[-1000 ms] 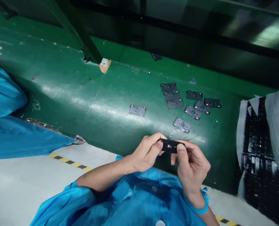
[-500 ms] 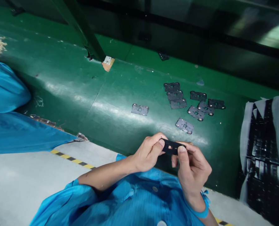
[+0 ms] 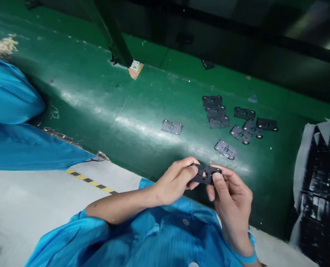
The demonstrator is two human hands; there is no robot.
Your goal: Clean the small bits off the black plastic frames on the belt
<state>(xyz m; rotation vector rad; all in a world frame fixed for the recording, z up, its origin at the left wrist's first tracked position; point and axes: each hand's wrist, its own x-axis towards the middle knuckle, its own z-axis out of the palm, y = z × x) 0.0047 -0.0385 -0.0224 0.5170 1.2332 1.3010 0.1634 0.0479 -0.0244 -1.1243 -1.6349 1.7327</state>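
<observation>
A small black plastic plate (image 3: 205,174) with a square opening is held level between both hands, over the front edge of the green table (image 3: 142,111). My left hand (image 3: 176,181) pinches its left end, thumb on top. At its right end, my right hand (image 3: 233,196) grips it between thumb and fingers. Similar dark plates lie beyond the hands: a single plate (image 3: 172,127) to the left, a plate (image 3: 226,150) nearest the hands, a column of overlapping plates (image 3: 215,112), and a looser group of several (image 3: 240,134) to the right.
A green post (image 3: 117,40) stands on the table at the back. A tray of shiny black parts (image 3: 323,200) with white lining is at the right. Another person's blue sleeve (image 3: 11,89) reaches in at the left. One dark part (image 3: 208,65) lies near the back.
The held plate has tilted, so more of its flat face and its opening show. The view has shifted slightly, moving the table items right in the picture. Both hands keep their hold.
</observation>
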